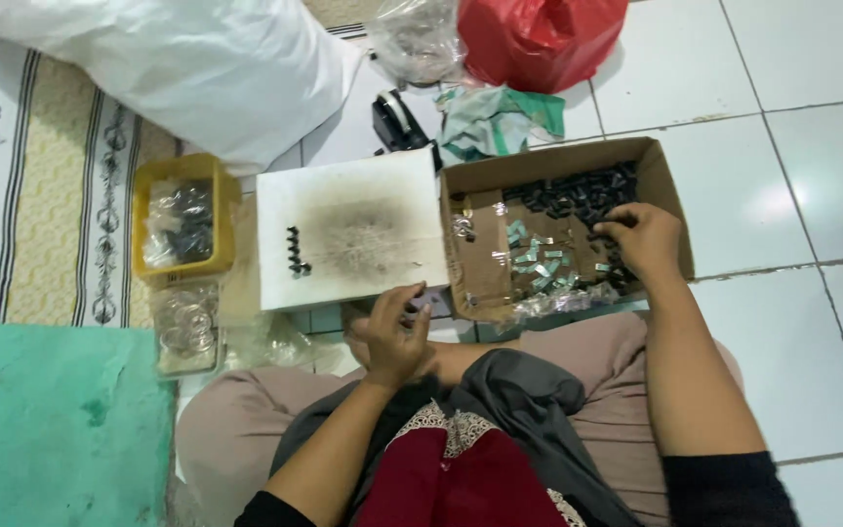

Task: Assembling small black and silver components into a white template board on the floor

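Seated cross-legged on a white tiled floor (812, 176), I reach my right hand (644, 237) into an open cardboard box (665, 185), fingers curled down and pinching among the heap of small black parts (578, 195) piled along its far side; whether a piece is already between the fingertips I cannot tell. Small silvery-green clips (537, 262) lie scattered across the middle of the box, apart from the black heap, seemingly kept as a separate kind.

My left hand (392, 337) is drawn close to my lap at the near edge of a white block (353, 229), fingers closed around a small pale object that is mostly hidden. The block sits just left of the box, touching it, its centre smudged dark grey. A short row of black pieces (295, 252) stands in line near its left edge, set aside from the smudge.

Further left, a yellow tray (148, 195) holds clear bags of dark parts, and a clear container (185, 327) rests just below it. A white sack (197, 59), a red bag (539, 39) and a black tape dispenser (397, 119) lie beyond the block. A green mat (51, 420) covers the floor at my left knee. Everything lies within arm's reach, supplies on the right, finished pieces on the left, by my reading.
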